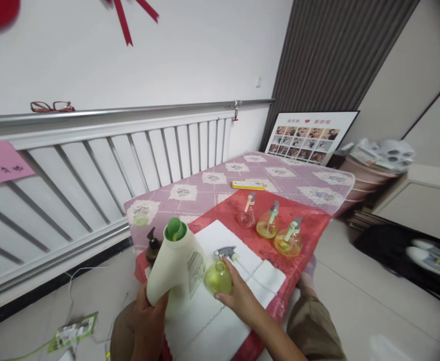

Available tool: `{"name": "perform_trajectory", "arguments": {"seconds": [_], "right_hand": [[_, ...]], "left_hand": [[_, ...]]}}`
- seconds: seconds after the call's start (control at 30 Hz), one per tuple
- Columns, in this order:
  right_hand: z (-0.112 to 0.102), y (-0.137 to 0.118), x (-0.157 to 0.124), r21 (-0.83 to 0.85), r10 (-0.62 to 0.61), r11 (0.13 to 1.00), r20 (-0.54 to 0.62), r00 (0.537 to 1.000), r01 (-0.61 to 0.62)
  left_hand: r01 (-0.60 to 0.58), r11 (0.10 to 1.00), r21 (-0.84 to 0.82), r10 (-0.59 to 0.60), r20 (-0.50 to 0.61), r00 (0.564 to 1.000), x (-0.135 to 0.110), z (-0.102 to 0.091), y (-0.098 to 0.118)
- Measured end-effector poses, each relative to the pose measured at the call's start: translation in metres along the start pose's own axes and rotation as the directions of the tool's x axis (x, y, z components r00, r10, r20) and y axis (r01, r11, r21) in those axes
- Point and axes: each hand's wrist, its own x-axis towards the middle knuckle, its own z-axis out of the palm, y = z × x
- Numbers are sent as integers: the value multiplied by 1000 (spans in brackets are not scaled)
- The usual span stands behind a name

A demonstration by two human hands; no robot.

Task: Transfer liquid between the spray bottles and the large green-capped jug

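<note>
My left hand (pixel 151 308) is closed round the handle of a big pale detergent jug (pixel 176 268), whose green spout stands uncapped at the top. Beside it, my right hand (pixel 238 291) grips a round yellow-green spray bottle (pixel 218 278) with its neck bare. Just behind that bottle, a grey spray head (pixel 226 252) with its thin tube lies on a white cloth (pixel 220 321). Three spray bottles with heads fitted stand on the red cloth: a clear one (pixel 246 216), a yellowish one (pixel 268 224) and another yellowish one (pixel 289 242).
A dark pump bottle (pixel 152 248) stands left of the jug. A green cap (pixel 140 219) and a yellow box (pixel 248 185) lie on the patterned tablecloth (pixel 238 173). A white radiator (pixel 159 150) runs along the wall. Pink baskets (pixel 364 180) stand at the right.
</note>
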Motion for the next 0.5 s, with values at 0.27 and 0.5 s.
{"name": "perform_trajectory", "arguments": {"seconds": [0.27,0.5], "right_hand": [[-56,-10,19,-152,-12,988,-13,1000,10],[-75,2,72,-523,65,842,-145,987,-132]], "left_hand": [[-2,998,-63,4,30,1000,2,7,4],[-49,989,-137,58,61,996,0,11,-17]]}}
